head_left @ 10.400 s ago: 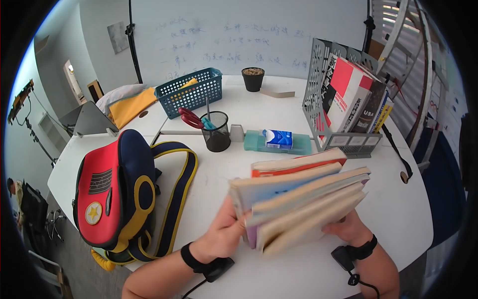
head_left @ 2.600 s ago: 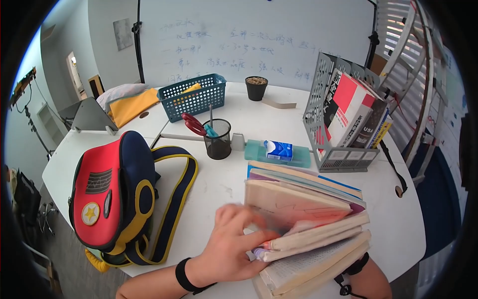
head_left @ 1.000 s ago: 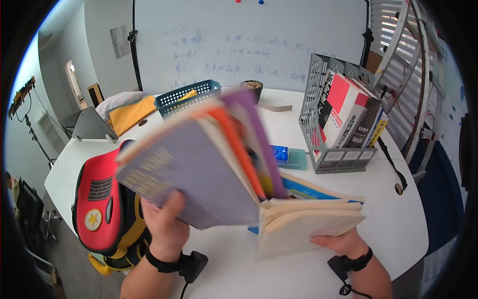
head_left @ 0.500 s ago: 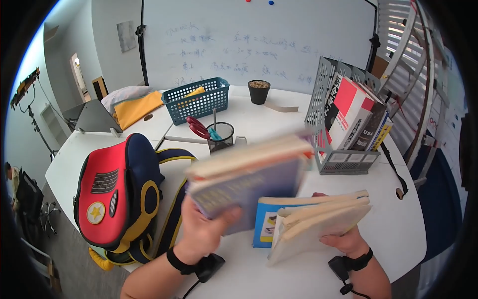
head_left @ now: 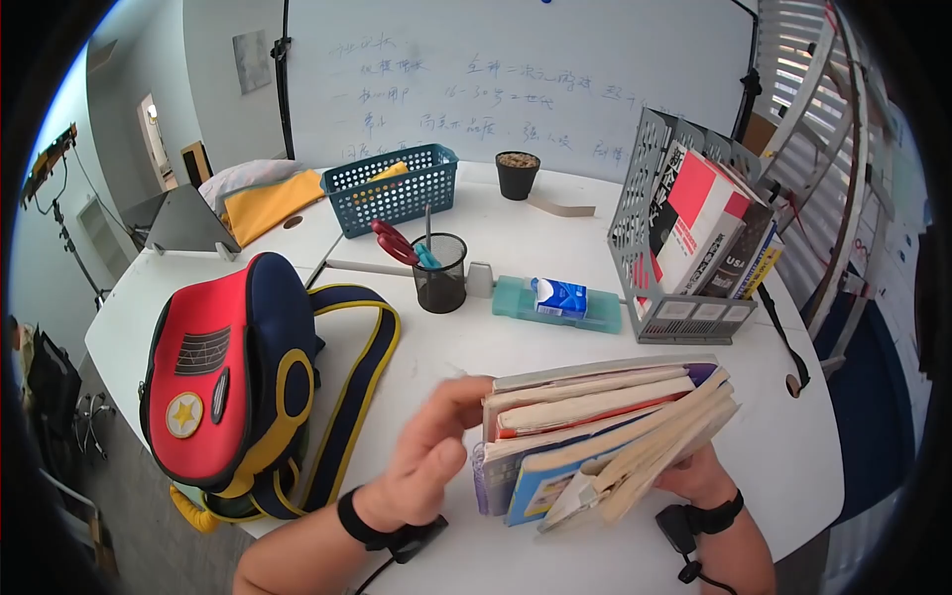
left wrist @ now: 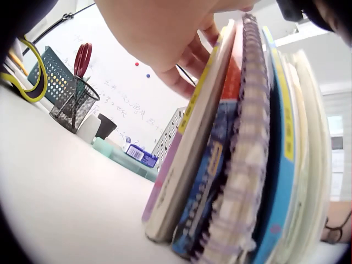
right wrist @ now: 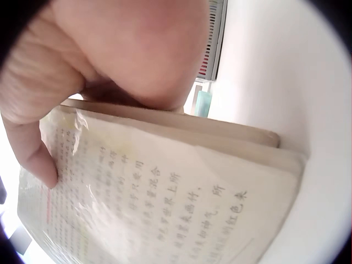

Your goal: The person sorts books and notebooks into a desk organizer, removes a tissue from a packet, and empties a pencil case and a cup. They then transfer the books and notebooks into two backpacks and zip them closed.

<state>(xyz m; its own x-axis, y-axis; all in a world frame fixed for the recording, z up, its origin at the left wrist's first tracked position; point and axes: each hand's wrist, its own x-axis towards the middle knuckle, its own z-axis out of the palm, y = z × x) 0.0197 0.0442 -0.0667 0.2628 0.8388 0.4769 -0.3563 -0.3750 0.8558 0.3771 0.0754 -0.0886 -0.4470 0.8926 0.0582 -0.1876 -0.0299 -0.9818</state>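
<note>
An upright bundle of books (head_left: 595, 407) stands on its edges over the white table, page edges fanned toward me. My right hand (head_left: 699, 478) grips its right end, the thumb against the nearest book; in the right wrist view that book's printed cover (right wrist: 181, 203) shows. At the bundle's left end, my left hand (head_left: 421, 471) touches the far book with its fingers, thumb held away from the books. Spines face the left wrist view: a purple spiral notebook (left wrist: 247, 148) sits between a dark blue book (left wrist: 206, 181) and a light blue one (left wrist: 283, 165).
A red and navy backpack (head_left: 203, 347) lies at left, its strap (head_left: 372, 377) looping toward the middle. Behind the books are a mesh pen cup (head_left: 439, 283), a teal case (head_left: 511, 297) with a blue-and-white pack (head_left: 561, 298), and a grey file rack (head_left: 684, 325) holding books.
The left hand has brought its separate group of books back down to the right, against those in the right hand, and its thumb has come off them. The right hand keeps its grip.
</note>
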